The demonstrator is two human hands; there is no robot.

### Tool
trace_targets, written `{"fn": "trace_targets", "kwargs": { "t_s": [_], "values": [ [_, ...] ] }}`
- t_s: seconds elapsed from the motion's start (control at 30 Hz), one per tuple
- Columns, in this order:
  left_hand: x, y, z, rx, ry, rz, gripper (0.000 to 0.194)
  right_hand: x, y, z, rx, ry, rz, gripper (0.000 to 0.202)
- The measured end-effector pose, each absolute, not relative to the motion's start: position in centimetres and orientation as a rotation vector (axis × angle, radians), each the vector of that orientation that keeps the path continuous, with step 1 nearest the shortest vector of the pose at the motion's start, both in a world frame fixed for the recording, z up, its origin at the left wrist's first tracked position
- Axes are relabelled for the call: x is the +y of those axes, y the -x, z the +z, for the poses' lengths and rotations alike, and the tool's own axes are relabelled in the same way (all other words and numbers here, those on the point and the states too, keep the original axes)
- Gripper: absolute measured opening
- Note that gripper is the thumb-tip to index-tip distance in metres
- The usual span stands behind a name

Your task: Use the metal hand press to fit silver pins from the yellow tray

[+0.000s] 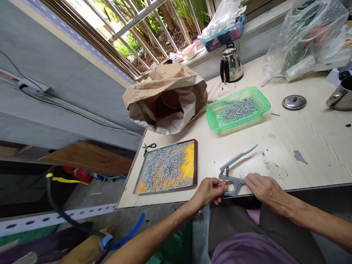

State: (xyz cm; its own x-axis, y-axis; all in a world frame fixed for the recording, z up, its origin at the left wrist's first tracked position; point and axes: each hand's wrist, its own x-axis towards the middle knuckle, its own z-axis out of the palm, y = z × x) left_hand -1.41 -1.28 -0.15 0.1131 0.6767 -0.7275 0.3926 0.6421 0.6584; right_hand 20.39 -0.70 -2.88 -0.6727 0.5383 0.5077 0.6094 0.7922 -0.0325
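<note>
At the table's front edge sits a grey lever hand press (233,186) with a long handle, raised and slanting up to the right, and a dark spring under it. My right hand (264,189) is closed round the right end of its body. On the other side, my left hand (211,190) pinches at the tool's jaw, close to a small red spot. What its fingertips hold is too small to make out. Left of that hand lies a shallow tray (195,161) with a yellow bottom, strewn with many small silvery metal pins (165,165).
A green plastic basket (265,106) holds more metal pins. Beside it stands an open brown paper sack (165,84). Green-handled scissors (150,146) lie behind the tray. Farther back are a steel kettle (232,64), a round metal lid (294,102) and a steel pot (341,96).
</note>
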Motion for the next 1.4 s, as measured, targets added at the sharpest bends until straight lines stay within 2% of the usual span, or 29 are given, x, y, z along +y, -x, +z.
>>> {"fn": "trace_targets", "kwargs": {
  "t_s": [0.17,0.27,0.3,0.4,0.43,0.53,1.0,1.1,1.2,1.3,1.4],
  "values": [
    [-0.7,1.3,-0.1,1.529,-0.891,0.122,0.047,-0.3,-20.7,-2.3,-2.649,0.898,0.103,0.025],
    [-0.9,1.3,-0.2,1.544,-0.866,0.132,0.046,0.8,-21.3,-2.1,-2.687,0.976,0.222,0.007],
    [-0.9,1.3,-0.1,1.549,-0.862,0.138,0.045,1.3,-21.5,-2.1,-2.682,1.003,0.227,0.019],
    [-1.0,1.2,0.0,1.568,-0.849,0.150,0.043,3.3,-22.0,-2.3,-2.684,1.063,0.217,0.081],
    [-1.1,1.2,0.0,1.577,-0.842,0.148,0.042,3.9,-22.1,-2.4,-2.707,1.072,0.227,0.094],
    [-1.0,1.0,0.1,1.606,-0.822,0.131,0.041,5.0,-22.0,-2.8,-2.799,1.074,0.280,0.107],
    [-1.4,1.4,0.2,1.592,-0.920,0.112,0.040,4.1,-22.0,-1.8,-2.754,1.020,0.211,0.073],
    [-1.9,1.1,0.4,1.746,-1.334,0.110,0.033,3.7,-21.8,-1.9,-2.725,1.011,0.198,0.070],
    [-1.6,-0.2,0.2,1.705,-1.985,0.285,0.022,3.5,-21.7,-1.9,-2.717,1.023,0.221,0.073],
    [0.0,-1.8,-0.6,1.365,-2.379,0.313,0.051,3.6,-21.9,-1.8,-2.728,1.075,0.283,0.081],
    [2.0,-2.7,-1.2,1.159,-2.507,0.239,0.061,3.8,-22.6,-1.5,-2.728,1.226,0.323,0.086]
  ]
}}
